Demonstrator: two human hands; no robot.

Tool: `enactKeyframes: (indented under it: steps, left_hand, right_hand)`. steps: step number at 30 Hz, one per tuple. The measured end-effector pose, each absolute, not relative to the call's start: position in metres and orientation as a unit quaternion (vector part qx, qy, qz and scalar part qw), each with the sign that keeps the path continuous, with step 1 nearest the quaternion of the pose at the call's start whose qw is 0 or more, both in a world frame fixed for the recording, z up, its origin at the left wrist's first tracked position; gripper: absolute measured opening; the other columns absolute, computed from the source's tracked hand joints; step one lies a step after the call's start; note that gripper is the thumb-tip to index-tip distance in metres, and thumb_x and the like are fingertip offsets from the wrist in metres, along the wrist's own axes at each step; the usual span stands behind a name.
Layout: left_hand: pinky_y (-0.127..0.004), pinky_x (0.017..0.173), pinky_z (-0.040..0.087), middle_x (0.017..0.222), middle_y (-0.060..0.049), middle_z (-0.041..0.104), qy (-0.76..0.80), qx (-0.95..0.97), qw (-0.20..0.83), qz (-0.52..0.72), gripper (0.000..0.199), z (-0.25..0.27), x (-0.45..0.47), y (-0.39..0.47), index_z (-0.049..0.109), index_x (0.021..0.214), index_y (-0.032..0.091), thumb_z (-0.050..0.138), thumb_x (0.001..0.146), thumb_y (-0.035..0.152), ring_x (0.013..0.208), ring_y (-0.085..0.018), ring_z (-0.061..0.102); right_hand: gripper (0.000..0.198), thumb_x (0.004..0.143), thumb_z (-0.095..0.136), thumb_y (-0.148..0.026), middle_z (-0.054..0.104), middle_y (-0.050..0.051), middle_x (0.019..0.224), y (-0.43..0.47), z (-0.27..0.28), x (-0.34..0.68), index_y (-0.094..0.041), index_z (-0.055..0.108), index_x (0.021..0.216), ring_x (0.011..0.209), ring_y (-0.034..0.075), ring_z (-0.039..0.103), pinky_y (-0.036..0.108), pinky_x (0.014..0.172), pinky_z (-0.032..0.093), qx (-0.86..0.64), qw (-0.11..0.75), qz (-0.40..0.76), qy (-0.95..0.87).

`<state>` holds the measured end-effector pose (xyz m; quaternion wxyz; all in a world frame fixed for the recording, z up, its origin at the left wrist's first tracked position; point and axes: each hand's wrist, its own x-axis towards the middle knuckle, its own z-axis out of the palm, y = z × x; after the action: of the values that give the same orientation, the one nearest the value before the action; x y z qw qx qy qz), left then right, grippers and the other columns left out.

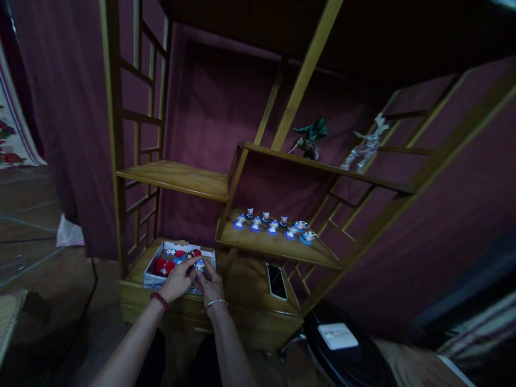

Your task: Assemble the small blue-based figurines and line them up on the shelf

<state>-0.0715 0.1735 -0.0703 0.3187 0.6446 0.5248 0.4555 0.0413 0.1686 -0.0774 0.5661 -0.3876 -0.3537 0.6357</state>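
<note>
Both my hands meet at the front right of a white cardboard box point(152, 280), holding one small white-and-purple figurine point(199, 264) between their fingers. My left hand point(179, 278), with a red bead bracelet at the wrist, has its fingers closed on the figurine's left side. My right hand point(212, 285), with a pale bracelet, grips it from the right. Inside the box lie several red figurines point(164, 266) and some blue and white ones, partly covered by my hands. To the right, small figurines point(272, 228) stand in rows on a wooden shelf point(258, 243).
A phone point(276, 281) lies on the cabinet's lower board. On the upper right shelf stand a dark green figure point(310, 138) and a clear, glassy figure point(367, 144). A higher shelf point(177, 178) overhangs the box. At lower right, a black round seat point(350, 360) carries a white packet point(337, 336).
</note>
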Motion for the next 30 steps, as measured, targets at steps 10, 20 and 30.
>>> enactKeyframes:
  steps: [10,20,30]
  left_hand:
    - [-0.035,0.083,0.043,0.1,-0.009,0.064,0.538,0.676,0.233,0.445,0.039,-0.018,-0.049,0.099,0.058,0.109,0.016,0.047,0.073,0.023,0.091,-0.022,0.058]
    - [-0.034,0.084,0.043,0.098,-0.008,0.064,0.467,0.658,0.263,0.53,0.033,0.007,-0.036,0.048,0.058,0.103,0.016,0.052,0.071,0.02,0.088,-0.019,0.058]
    - [-0.037,0.093,0.037,0.115,-0.012,0.058,0.311,0.507,0.516,0.616,0.047,0.013,-0.033,0.014,0.056,0.108,0.013,0.067,0.065,0.025,0.108,-0.022,0.051]
  right_hand:
    - [0.042,0.048,0.076,-0.031,0.067,0.005,0.084,0.099,-0.031,0.059,-0.015,0.064,0.085,0.075,0.018,0.063,0.032,0.067,0.055,-0.377,0.583,0.611,-0.381]
    - [0.034,0.05,0.075,-0.019,0.066,0.002,0.075,0.051,0.006,0.073,-0.015,0.062,0.081,0.07,0.015,0.062,0.03,0.066,0.055,-0.351,0.599,0.612,-0.379]
    - [0.029,0.057,0.073,-0.015,0.065,0.002,0.07,0.024,0.04,0.089,-0.014,0.059,0.082,0.065,0.013,0.063,0.025,0.062,0.055,-0.356,0.591,0.607,-0.394]
